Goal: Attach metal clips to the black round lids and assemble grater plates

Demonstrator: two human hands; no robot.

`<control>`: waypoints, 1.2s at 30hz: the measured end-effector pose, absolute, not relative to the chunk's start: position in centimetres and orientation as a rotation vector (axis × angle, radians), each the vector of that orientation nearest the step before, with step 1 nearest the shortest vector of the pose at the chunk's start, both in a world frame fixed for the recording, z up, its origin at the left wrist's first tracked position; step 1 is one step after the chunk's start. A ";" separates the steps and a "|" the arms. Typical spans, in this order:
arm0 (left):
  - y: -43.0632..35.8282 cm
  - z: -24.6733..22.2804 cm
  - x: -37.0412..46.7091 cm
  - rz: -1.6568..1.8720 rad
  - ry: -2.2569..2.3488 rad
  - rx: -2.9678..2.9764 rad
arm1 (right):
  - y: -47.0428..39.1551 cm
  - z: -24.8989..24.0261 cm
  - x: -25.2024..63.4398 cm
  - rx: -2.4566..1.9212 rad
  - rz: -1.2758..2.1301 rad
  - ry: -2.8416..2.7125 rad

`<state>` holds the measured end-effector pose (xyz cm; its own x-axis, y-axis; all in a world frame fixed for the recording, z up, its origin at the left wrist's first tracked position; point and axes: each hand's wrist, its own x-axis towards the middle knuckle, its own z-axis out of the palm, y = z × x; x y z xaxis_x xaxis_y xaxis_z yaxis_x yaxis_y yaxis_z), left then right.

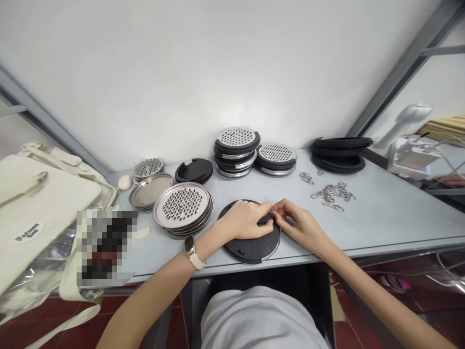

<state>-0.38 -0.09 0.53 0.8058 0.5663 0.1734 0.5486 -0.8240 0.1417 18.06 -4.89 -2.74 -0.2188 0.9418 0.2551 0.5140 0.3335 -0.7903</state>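
Two hands are bent over one round black disc (254,248), laid near the table's (395,218) front edge, directly beneath the left fingers. It is pressed down by the left hand (247,219), whose fingers are spread over it rather than clenched. A tiny metal piece (271,213) is pinched at the disc's edge by the right thumb and forefinger of the right hand (300,227); its exact shape cannot be told.

Beyond the fingertips, silver grater plates are seen seated in dark, smooth rims, in a tall stack (238,138) and a shorter stack (278,154); these look put together. Left of the fingers, a pile of bare grater plates (183,204) is left unrimmed, with sharp raised teeth, beside plain shallow metal dishes (151,190). To the right of the fingers, thin, shiny clips (336,192) are scattered loose, apparently unfitted, and black curved pieces (339,162) are stacked farther off. Whether the disc is nearly finished cannot be judged.
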 end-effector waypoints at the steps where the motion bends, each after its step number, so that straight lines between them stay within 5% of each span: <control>1: -0.1 0.5 -0.4 0.316 0.902 2.903 | -4.9 -2.7 18.1 -1.280 0.736 -1.860; 36: -0.2 0.6 -0.4 0.343 0.905 2.914 | -4.9 -2.5 17.9 -1.310 0.728 -1.869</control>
